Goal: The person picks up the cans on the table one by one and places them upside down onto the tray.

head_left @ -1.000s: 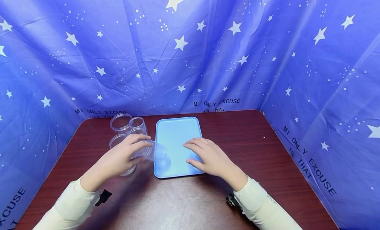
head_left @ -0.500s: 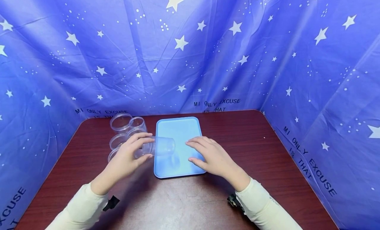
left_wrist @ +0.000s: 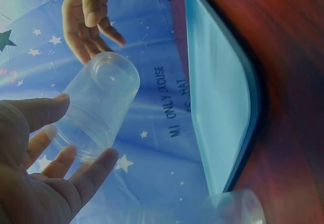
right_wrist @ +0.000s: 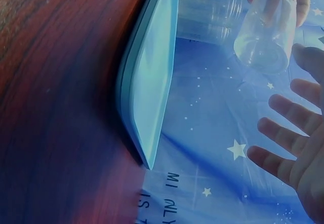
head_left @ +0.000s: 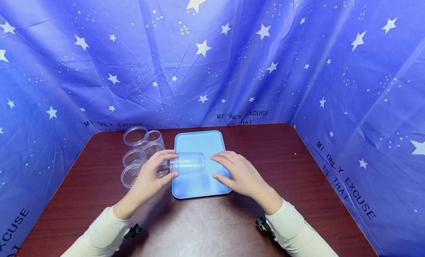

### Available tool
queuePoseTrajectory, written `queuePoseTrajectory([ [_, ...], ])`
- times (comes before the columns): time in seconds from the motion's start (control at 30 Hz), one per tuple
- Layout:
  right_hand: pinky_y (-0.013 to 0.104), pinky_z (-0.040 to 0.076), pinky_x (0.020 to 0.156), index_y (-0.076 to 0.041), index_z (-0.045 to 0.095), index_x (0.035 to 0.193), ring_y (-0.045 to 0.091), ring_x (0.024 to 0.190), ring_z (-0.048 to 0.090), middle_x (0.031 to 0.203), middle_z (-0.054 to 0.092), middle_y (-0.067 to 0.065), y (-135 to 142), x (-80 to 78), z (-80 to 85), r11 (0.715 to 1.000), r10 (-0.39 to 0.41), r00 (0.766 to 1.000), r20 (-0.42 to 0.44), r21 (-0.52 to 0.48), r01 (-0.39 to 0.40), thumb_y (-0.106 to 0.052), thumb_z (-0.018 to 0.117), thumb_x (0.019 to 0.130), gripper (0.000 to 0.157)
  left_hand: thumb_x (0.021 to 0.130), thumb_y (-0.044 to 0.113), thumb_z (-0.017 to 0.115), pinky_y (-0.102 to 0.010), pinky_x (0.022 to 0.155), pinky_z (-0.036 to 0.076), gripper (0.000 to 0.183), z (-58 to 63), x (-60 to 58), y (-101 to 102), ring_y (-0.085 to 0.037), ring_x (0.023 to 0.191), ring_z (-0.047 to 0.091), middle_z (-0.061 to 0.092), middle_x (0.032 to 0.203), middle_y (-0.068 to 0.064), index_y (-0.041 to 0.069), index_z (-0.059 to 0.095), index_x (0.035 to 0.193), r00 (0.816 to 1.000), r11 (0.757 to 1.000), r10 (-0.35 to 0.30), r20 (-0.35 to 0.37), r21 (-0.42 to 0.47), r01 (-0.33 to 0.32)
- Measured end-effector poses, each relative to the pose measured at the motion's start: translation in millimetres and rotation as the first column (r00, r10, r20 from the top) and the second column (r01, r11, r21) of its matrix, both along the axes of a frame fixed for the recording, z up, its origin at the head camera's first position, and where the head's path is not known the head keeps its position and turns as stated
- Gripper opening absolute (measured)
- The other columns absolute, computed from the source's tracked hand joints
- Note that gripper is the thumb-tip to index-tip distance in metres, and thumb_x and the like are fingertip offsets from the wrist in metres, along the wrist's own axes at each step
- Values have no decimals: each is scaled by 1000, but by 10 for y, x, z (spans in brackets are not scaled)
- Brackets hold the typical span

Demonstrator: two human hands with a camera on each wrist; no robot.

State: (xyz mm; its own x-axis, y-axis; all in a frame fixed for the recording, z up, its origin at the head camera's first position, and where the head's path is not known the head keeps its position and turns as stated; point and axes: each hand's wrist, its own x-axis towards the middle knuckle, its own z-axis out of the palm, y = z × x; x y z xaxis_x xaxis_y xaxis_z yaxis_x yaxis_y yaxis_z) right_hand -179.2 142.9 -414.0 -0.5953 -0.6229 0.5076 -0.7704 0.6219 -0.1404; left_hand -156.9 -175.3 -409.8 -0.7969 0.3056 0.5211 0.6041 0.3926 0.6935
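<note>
My left hand grips a clear plastic jar by its threaded mouth end. The jar is held sideways above a light blue tray, its base pointing right. In the left wrist view, thumb and fingers curve round the rim of the jar, which looks see-through with nothing inside. My right hand hovers over the tray's right edge, fingers spread and holding nothing. A small gap parts it from the jar's base in the head view. The right wrist view also shows those fingers apart from the jar.
Several clear jars stand grouped left of the tray, among them a wide one at the back and another nearer me, partly behind my left hand. A dark red wooden table carries everything. Blue star-printed cloth hangs behind and at both sides.
My left hand has moved right, bringing the jar from beside the other jars to above the tray. The jar has levelled out, while my right hand has shifted slightly rightward.
</note>
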Motion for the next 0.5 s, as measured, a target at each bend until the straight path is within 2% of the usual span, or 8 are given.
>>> queuePoseTrajectory([
  [0.23,42,45,112,-16,60,141,20,130,57,136,63,-1,20,9,17,999,-4,999,37,-37,5,-42,72,94,55,84,1,83,-32,90,60,48,-47,16,74,-26,118,63,59,140,-9,7,66,128,995,995,-11,102,102,1],
  [0.5,42,46,111,-17,59,143,18,132,55,139,62,-1,27,28,20,995,2,995,100,-97,8,-41,74,94,57,84,-1,82,-33,92,59,50,-83,5,137,-17,126,58,57,143,-12,9,65,130,982,983,-62,176,183,29],
])
